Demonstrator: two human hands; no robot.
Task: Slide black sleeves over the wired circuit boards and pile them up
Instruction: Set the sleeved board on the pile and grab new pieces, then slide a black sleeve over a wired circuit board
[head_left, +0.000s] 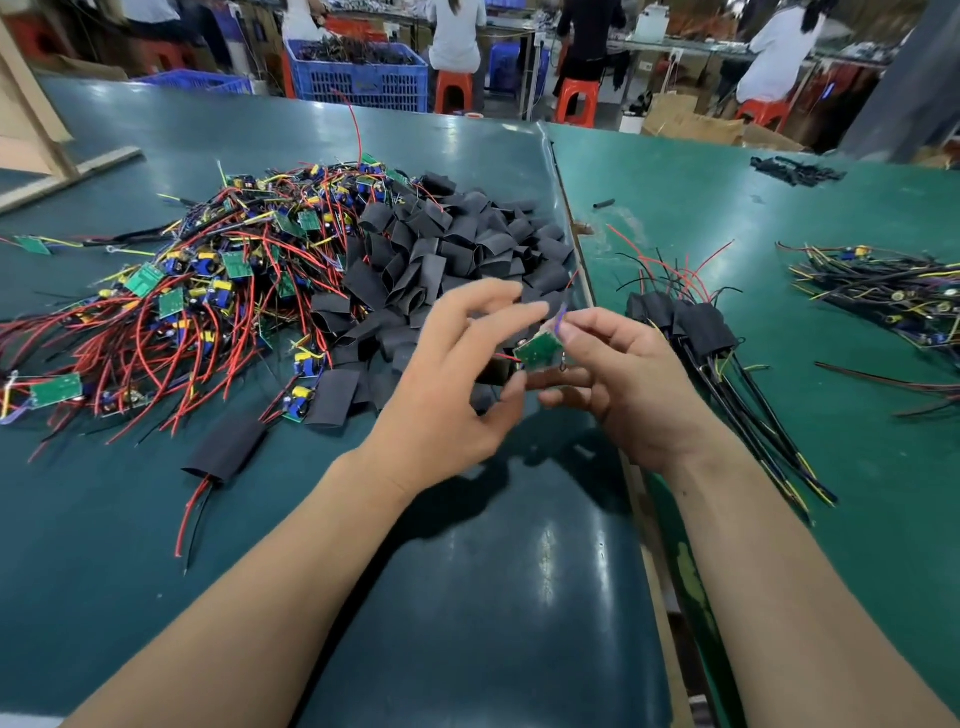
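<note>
I see my right hand (631, 387) pinching a small green wired circuit board (537, 351) above the dark green table (467, 597); my left hand (452, 384), fingers spread, grips a black sleeve (493, 371) beside it.

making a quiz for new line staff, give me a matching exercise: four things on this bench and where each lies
Things:
1. pile of bare wired boards
2. heap of empty black sleeves
3. sleeved boards pile
4. green board

Places:
A. right of the hands
B. between both hands
C. far left of the bench
D. middle, beyond the hands

Pairs: 1-C, 2-D, 3-A, 4-B
</note>
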